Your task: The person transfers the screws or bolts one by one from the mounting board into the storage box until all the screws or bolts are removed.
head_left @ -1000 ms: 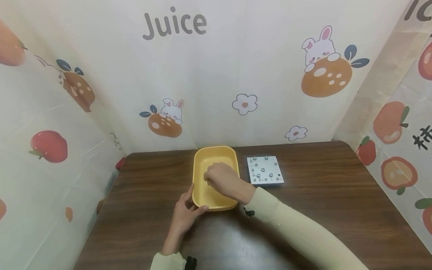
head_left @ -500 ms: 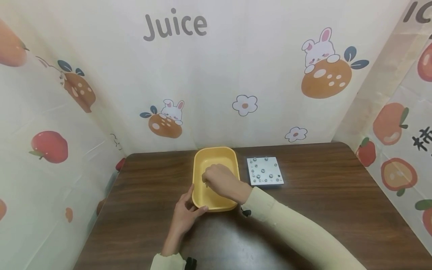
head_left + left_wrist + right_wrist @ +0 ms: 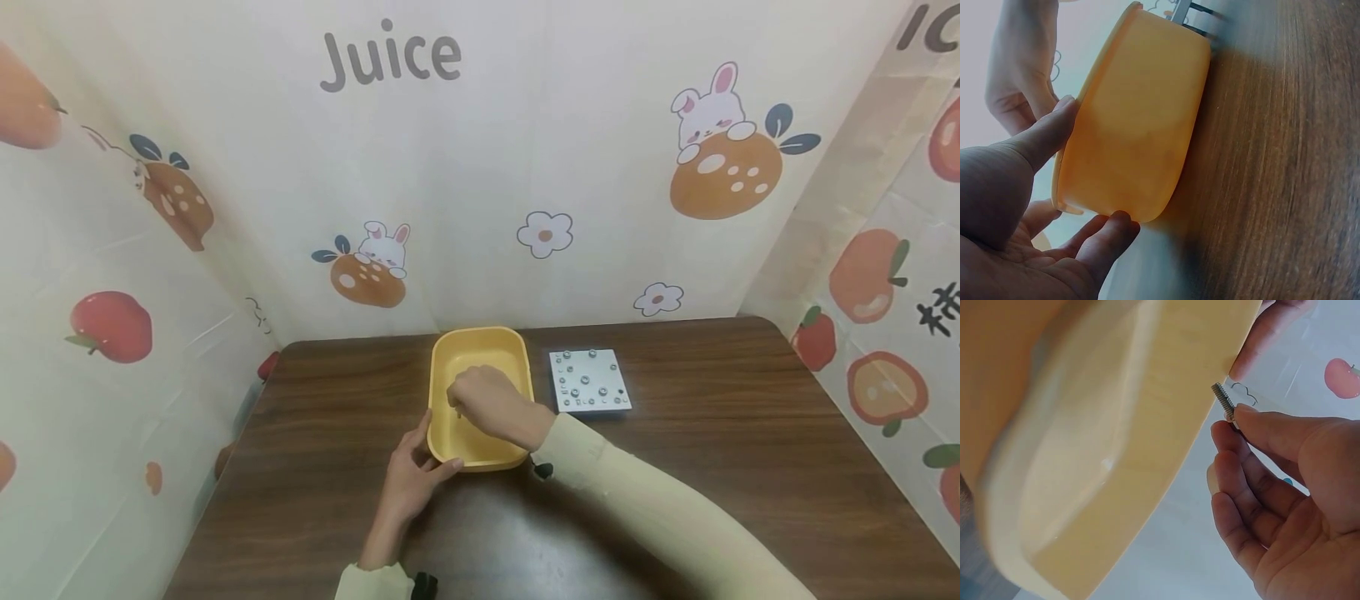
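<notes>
A yellow plastic tray [image 3: 442, 446] stands on the table. At its near left corner my left hand [image 3: 408, 479] holds it, with the thumb on the near rim and the fingers along the left side, as the left wrist view also shows. Over the inside of the tray is my right hand [image 3: 495, 404]. In the right wrist view its thumb and forefinger pinch a small threaded screw [image 3: 1223, 400] by one end, the threaded shank pointing out; its head is hidden by the fingers. The other fingers are curled.
Right of the tray is a silvery square plate [image 3: 590, 379] with several screws or nuts on top; the left wrist view shows it raised on legs. A brown wood-grain table [image 3: 720, 442] bears everything. A printed curtain [image 3: 480, 167] hangs behind and at both sides.
My right hand has shifted slightly left over the tray. The left hand and the tray look the same as before.
</notes>
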Demonstrator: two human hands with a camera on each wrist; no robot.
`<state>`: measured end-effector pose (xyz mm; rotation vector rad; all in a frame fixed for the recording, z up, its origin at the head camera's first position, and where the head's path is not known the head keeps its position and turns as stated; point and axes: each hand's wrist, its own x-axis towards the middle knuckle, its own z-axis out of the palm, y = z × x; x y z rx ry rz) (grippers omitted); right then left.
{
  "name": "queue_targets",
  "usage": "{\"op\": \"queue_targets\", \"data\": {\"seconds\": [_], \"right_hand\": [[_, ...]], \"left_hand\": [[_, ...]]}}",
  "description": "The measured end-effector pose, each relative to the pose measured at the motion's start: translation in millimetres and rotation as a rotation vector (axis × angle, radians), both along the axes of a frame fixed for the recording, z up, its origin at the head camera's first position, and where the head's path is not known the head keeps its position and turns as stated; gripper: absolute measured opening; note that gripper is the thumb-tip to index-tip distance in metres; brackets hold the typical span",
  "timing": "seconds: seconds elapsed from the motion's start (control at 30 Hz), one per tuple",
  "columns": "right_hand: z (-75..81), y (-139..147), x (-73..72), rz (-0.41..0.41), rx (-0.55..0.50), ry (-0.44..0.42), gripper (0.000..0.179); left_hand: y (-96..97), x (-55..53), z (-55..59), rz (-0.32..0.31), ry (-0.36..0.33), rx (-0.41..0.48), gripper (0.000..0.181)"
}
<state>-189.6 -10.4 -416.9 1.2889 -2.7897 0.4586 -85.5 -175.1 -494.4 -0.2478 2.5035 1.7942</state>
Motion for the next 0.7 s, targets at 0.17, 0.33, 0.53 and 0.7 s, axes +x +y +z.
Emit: {"op": "queue_targets", "data": {"seconds": [0.17,0.33,0.53,0.7], "right_hand": [[1.2,-2.9,-0.5,-0.004,0.012,-0.033,0.021],[-2.2,-5.8,-2.9,-0.009,0.036,-0.056,0.022],[-5.0,-8.0,-6.1,-0.021,0.053,-0.077,0.022],[-5.3,-9.8,-6.6,-0.022,0.057,-0.084,0.017]], "left_hand": [[0.1,-0.7,-1.3,0.005,0.0,-0.015,0.096],[0.4,-0.5,-1.1,-0.003,0.008,-0.008,0.096],[0.9,-0.7,0.5,0.003,-0.001,-0.004,0.095],[0.7,-0.5,1.1,0.001,0.003,-0.004,0.096]]}}
